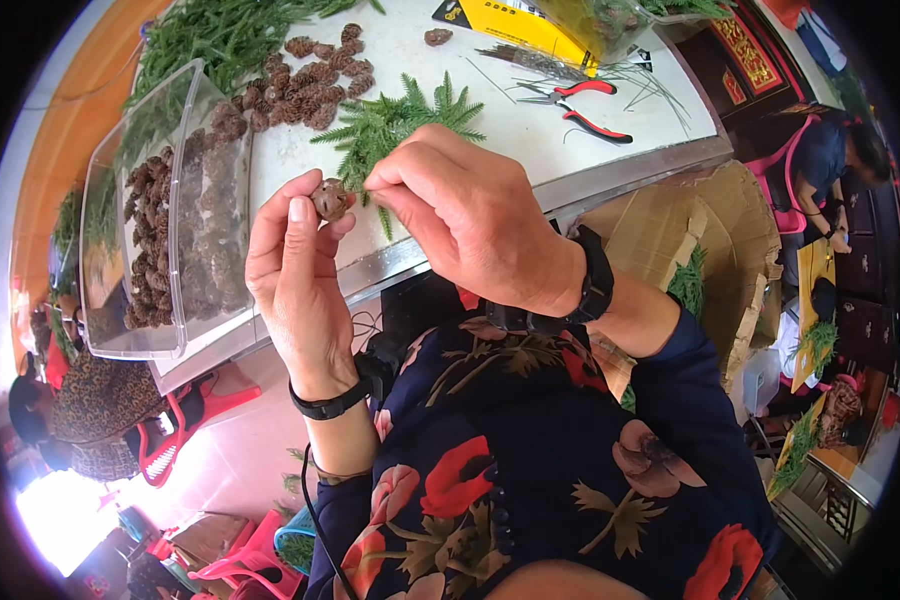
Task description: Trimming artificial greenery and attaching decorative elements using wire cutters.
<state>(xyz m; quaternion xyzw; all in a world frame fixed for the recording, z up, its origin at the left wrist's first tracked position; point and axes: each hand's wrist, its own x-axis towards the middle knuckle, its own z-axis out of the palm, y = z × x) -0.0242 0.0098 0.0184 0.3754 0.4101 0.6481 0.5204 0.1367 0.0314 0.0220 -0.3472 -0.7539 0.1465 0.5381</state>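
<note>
Above the table's near edge, my left hand (298,275) is closed, holding a small brown pine cone (331,200) between thumb and fingers. My right hand (480,220) is just right of the cone, with thumb and forefinger pinched together. Whatever thin thing that pinch may hold is too fine to make out. Just beyond both hands lies a green artificial fir sprig (400,125) on the white tabletop. A loose pile of pine cones (315,88) sits at the far left of it. Red-and-black-handled pliers (595,128) lie to the right, beside dark thin wires (535,62).
A clear plastic bin (177,250) of pine cones stands at the table's left edge. More fir greenery (205,45) is heaped behind it. A yellow package (530,25) lies at the back, and a cardboard box (660,215) stands right. Another person (830,165) sits far right.
</note>
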